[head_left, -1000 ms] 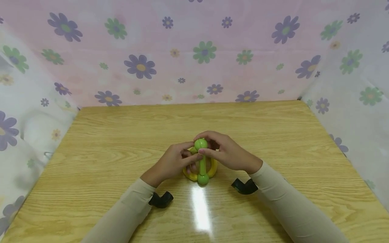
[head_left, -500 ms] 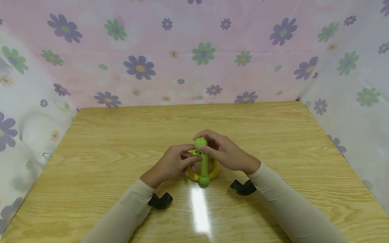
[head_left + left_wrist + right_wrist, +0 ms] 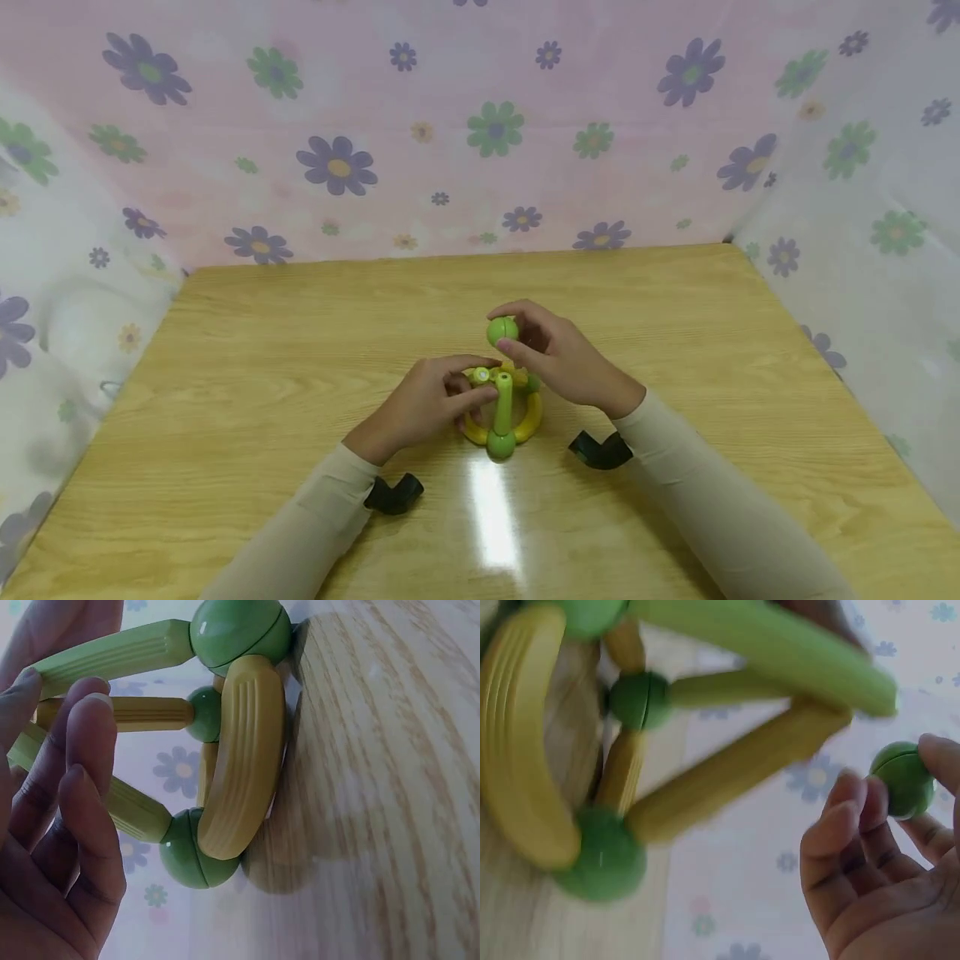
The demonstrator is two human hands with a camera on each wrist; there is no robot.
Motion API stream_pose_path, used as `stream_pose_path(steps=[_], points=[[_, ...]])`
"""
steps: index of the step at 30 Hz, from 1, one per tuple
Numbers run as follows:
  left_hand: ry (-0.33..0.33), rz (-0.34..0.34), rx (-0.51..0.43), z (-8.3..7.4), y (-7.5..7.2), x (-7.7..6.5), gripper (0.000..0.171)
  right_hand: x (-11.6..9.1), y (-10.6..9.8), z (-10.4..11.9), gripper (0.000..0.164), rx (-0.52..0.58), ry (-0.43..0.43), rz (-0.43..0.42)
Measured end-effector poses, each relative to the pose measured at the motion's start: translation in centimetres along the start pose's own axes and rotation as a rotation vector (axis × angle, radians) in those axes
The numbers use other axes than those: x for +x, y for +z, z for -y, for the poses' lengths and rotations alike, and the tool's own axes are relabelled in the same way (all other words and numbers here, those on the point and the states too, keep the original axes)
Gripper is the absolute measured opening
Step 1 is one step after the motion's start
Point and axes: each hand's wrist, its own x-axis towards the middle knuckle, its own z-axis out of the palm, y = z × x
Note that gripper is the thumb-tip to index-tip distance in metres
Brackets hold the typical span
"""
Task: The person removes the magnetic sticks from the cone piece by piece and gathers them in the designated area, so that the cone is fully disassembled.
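A toy frame of yellow curved bars (image 3: 533,417) and green ball joints (image 3: 501,445) stands on the table, with green and yellow rods rising from its joints. My right hand (image 3: 566,362) pinches a loose green ball (image 3: 905,784) between thumb and fingers, just above and apart from the rod tops. My left hand (image 3: 423,402) is at the frame's left side, its thumb and fingers holding the light green rod (image 3: 120,660) near its upper end. The fingers partly hide the other rods in the left wrist view. In the right wrist view a yellow rod (image 3: 727,776) leans towards the green one.
A wood-grain table (image 3: 300,333) lies under the frame. Black curved pieces, one at the left wrist (image 3: 394,493) and one at the right wrist (image 3: 600,451), stick out under the sleeves. Flowered cloth (image 3: 420,183) stands behind and at both sides.
The green ball has come off the front rod's top and moved up and away in my right hand. The rod ends now show. My left hand stays nearly in place.
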Motion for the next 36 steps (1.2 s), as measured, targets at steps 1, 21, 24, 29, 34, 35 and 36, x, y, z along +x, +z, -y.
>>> stream_pose_path(steps=[1, 21, 24, 29, 34, 35, 36], points=[[0.0, -0.003, 0.008, 0.0, -0.1, 0.0, 0.043, 0.2, -0.2, -0.3, 0.033, -0.042, 0.001, -0.025], [0.033, -0.047, 0.076, -0.5, 0.1, -0.2, 0.037, 2.9, -2.9, -8.2, 0.041, -0.315, 0.367, 0.016], [0.032, -0.049, 0.083, -0.5, 0.2, -0.3, 0.036, 3.0, -2.9, -8.5, 0.041, -0.306, 0.38, 0.041], [0.042, -0.061, 0.093, -0.5, 0.1, -0.2, 0.035, 3.2, -3.1, -8.8, 0.039, -0.334, 0.383, 0.022], [0.033, -0.05, 0.078, -0.6, 0.1, -0.1, 0.036, 3.3, -3.1, -9.2, 0.038, -0.345, 0.37, 0.028], [0.031, -0.051, 0.078, -0.6, 0.1, -0.1, 0.036, 3.3, -3.1, -9.3, 0.038, -0.345, 0.368, 0.028], [0.031, -0.052, 0.079, -0.5, 0.1, -0.1, 0.036, 3.3, -3.1, -9.3, 0.039, -0.347, 0.366, 0.027]])
